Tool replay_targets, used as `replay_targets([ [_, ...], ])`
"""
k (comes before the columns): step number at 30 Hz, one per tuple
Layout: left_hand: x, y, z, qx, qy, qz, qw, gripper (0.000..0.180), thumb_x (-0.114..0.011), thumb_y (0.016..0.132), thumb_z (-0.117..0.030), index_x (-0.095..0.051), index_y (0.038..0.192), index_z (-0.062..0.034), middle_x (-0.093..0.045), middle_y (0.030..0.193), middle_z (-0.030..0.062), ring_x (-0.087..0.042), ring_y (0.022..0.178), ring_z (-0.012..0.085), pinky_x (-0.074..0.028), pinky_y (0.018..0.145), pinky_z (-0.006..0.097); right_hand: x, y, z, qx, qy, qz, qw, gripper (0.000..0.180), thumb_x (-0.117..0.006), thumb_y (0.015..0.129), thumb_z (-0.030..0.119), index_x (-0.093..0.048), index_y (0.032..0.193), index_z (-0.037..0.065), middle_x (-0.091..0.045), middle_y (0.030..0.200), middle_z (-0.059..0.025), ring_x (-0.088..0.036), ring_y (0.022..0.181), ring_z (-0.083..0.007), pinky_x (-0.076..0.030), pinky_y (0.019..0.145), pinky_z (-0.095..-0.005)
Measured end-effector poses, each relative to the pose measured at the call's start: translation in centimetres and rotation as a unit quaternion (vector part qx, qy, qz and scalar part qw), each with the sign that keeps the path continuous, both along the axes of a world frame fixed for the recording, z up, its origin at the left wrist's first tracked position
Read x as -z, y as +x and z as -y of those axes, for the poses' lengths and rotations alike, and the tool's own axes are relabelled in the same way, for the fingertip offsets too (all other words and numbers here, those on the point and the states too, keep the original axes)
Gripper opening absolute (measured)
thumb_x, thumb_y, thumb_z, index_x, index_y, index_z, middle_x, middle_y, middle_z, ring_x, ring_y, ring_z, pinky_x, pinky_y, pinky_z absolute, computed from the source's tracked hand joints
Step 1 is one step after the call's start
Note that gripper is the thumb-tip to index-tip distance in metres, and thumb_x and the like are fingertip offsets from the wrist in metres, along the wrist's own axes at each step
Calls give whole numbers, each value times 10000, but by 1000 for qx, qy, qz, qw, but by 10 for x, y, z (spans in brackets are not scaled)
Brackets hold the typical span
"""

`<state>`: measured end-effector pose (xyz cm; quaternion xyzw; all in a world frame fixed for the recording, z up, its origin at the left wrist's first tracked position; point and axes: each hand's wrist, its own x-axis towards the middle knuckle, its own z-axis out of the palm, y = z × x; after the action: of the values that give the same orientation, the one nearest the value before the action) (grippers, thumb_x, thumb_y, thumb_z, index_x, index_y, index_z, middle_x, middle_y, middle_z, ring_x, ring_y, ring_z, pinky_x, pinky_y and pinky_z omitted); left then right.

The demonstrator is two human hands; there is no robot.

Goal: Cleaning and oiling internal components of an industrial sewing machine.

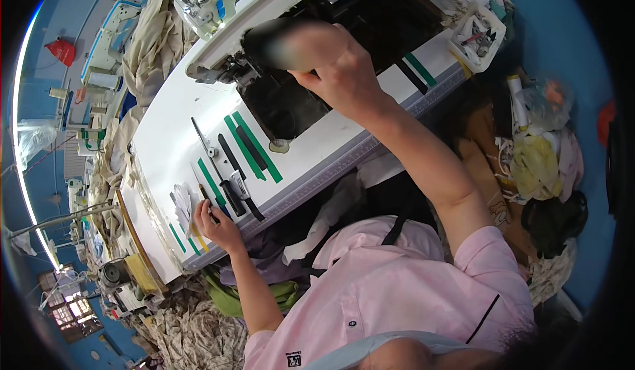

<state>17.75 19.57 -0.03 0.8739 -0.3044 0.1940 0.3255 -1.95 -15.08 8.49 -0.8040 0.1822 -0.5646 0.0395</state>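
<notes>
Here, the left hand [221, 230] curls beside a slim tool [202, 190] on the white table [175, 115]; I cannot tell whether it grips it. Blur hides the right hand's [347, 75] grip, near the sewing machine [231, 36].

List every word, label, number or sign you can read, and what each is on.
Pink shirt: small black emblem with lettering; I won't copy its wording.
Ruler strip along the table's near edge: numbers too small to read.
White tag on the tabletop: markings too small to read.
</notes>
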Motion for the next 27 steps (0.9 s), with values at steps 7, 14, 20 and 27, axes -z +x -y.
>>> replay_targets([
  [7,-3,-2,4,9,6,28,1000,167,-543,921,6,-630,1057,49,-587,1129,143,-587,1011,284,-491,849,379,17,-15,1,7,35,-10,999,576,-843,658,115,-562,1161,89,-602,1090,-75,-605,935,-250,-558,789,-337],
  [14,-4,-2,2,-4,-3,3,1000,166,-540,920,7,-632,1051,51,-585,1124,142,-587,1007,281,-492,843,375,20,-11,-6,11,63,-6,998,555,-835,670,116,-562,1151,71,-607,1078,-78,-611,930,-247,-558,792,-342],
  [20,-3,-1,3,13,5,29,999,172,-539,921,3,-636,1055,49,-585,1123,141,-591,998,280,-496,829,373,22,4,-4,9,70,-15,997,536,-832,660,102,-583,1133,68,-620,1055,-84,-617,924,-263,-556,783,-354],
  [27,-6,-3,4,12,2,24,1000,180,-538,917,6,-637,1063,43,-591,1123,146,-589,1005,284,-484,839,383,33,16,-11,14,75,-35,997,525,-832,653,111,-586,1115,72,-618,1040,-81,-613,901,-257,-558,757,-341],
])
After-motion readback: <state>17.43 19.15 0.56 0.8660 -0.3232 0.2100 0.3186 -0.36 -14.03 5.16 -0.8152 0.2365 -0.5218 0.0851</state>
